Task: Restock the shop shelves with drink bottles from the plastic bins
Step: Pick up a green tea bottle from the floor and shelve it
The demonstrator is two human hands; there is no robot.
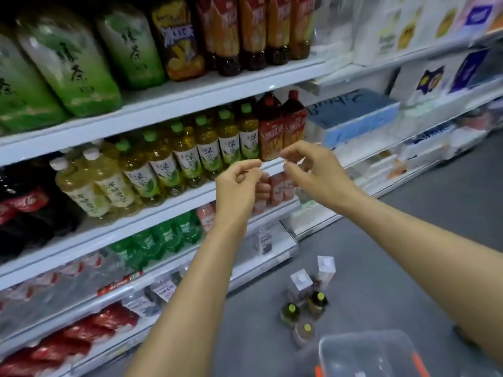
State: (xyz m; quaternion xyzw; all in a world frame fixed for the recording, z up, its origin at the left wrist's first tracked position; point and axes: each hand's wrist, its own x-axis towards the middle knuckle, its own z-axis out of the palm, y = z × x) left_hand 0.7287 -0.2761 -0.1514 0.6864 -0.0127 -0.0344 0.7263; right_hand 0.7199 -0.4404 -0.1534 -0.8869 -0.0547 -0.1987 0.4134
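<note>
My left hand [239,183] and my right hand [313,170] are raised side by side in front of the middle shelf edge [174,205], fingers curled, holding no bottle. Just behind them stand green-tea bottles [187,151] in a row and two red iced-tea bottles [283,126]. A clear plastic bin [367,355] with orange latches sits on the floor at the bottom right. Several loose bottles [304,308] and cartons stand on the floor beside it. Whether the fingertips pinch something small, I cannot see.
The top shelf carries big green-tea bottles [68,63] and brown iced-tea bottles [250,31]. Cola bottles [24,210] fill the left of the middle shelf. Green soda bottles [163,238] and water sit lower. Tissue packs [353,115] fill the shelving to the right. Grey floor [394,240] runs along the shelves.
</note>
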